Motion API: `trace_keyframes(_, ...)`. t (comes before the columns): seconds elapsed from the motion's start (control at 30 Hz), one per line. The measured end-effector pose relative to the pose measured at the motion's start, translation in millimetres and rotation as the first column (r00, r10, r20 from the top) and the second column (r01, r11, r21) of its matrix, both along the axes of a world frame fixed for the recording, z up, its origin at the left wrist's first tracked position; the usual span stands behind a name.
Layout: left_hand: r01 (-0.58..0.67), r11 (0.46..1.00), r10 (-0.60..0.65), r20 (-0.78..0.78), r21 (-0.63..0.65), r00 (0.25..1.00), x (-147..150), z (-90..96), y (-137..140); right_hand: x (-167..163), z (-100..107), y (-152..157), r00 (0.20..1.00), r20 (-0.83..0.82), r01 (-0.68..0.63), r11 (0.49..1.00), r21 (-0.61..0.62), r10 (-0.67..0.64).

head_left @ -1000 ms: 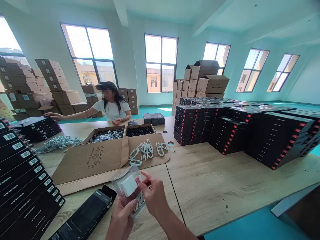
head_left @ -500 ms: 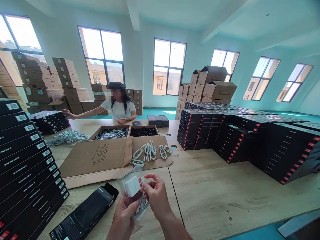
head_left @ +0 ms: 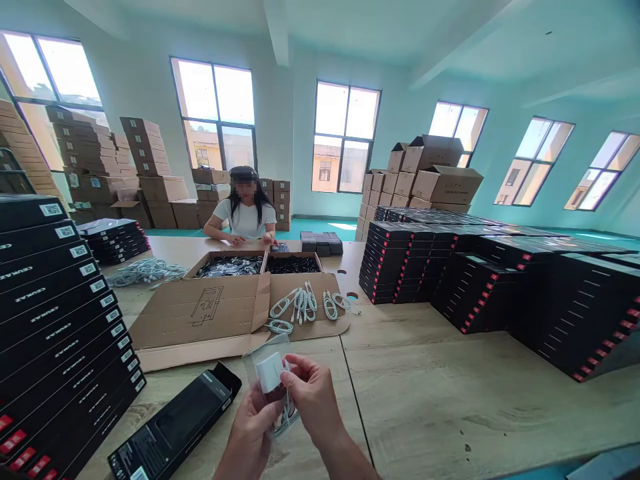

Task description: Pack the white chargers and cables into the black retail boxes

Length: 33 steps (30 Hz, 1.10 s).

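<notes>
At the far left, a tall stack of black boxes [head_left: 65, 333] leans on the desk [head_left: 425, 380], with a lower pile [head_left: 113, 243] behind it. Next comes a loose heap of pale cables [head_left: 147, 272], and nearer, a single black box [head_left: 173, 420] lies flat, its end flap open toward the hands. Behind that sits an open carton [head_left: 200, 310], its brown flaps spread out; its two compartments hold small grey packets [head_left: 230, 267] on the left and black pieces [head_left: 293, 265] on the right. A co-worker [head_left: 247, 217] sits beyond it, both hands on the desk. In the middle foreground, the left hand [head_left: 253, 423] has its grip clamped on a clear bag [head_left: 265, 350], the thumb across the front of the lower part and the fingers around behind. The bag is tilted above the desk, near the carton's front flap, with a white charger [head_left: 270, 372] upright inside and a coiled white cable [head_left: 287, 413] below it. The right hand [head_left: 313, 393] is at the bag's right edge, thumb tip and forefinger close to each other beside the charger; whether this grip is closed on film or cable is too small to tell. Past it, more coiled cables [head_left: 305, 303] lie on the right flap, and farther right stand rows of black boxes with red marks [head_left: 405, 260].
</notes>
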<state>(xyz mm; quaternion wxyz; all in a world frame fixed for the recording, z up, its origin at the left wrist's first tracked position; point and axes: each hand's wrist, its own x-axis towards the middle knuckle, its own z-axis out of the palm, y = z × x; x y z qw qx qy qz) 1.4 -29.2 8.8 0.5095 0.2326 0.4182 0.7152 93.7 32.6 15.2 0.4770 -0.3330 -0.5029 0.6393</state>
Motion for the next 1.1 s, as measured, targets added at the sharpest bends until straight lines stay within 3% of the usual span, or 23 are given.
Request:
trace_keyframes(0.17, -0.016, 1.0, 0.017, 0.038, -0.013, 0.999, 3, 2.1, 0, 5, -1, 0, 0.966, 0.233, 0.05, 0.962, 0.27, -0.116)
trace_keyframes(0.33, -0.001, 1.0, 0.002, 0.058, -0.011, 0.998, 2, -1.7, -2, 7, -2, 5, 0.958, 0.28, -0.023, 0.961, 0.276, -0.058)
trace_keyframes(0.47, 0.011, 1.0, -0.011, 0.043, -0.001, 0.999, -3, -10.6, -4, 8, -2, 7, 0.916, 0.394, -0.088, 0.916, 0.392, -0.08)
trace_keyframes(0.57, 0.038, 0.999, -0.037, 0.047, -0.03, 0.998, -7, -16.1, -6, 12, 4, 8, 0.803, 0.576, -0.195, 0.846, 0.496, -0.152)
trace_keyframes(0.67, 0.062, 0.996, -0.057, 0.089, -0.058, 0.994, -9, -18.4, -10, 17, 11, 8, 0.62, 0.734, -0.319, 0.766, 0.559, -0.278)
trace_keyframes(0.77, 0.067, 0.995, -0.056, 0.156, -0.069, 0.986, -8, -19.5, -13, 23, 13, 7, 0.537, 0.777, -0.358, 0.745, 0.564, -0.33)
trace_keyframes(0.87, 0.084, 0.992, -0.064, 0.202, -0.095, 0.977, -7, -19.2, -15, 31, 7, 4, 0.58, 0.77, -0.334, 0.784, 0.523, -0.267)
trace_keyframes(0.97, 0.087, 0.99, -0.061, 0.223, -0.113, 0.973, -6, -15.4, -17, 42, -3, 0, 0.702, 0.7, -0.315, 0.824, 0.471, -0.132)
trace_keyframes(1.1, 0.144, 0.982, -0.111, 0.236, -0.125, 0.965, -7, -7.3, -23, 53, -12, -4, 0.827, 0.562, -0.296, 0.826, 0.479, -0.029)
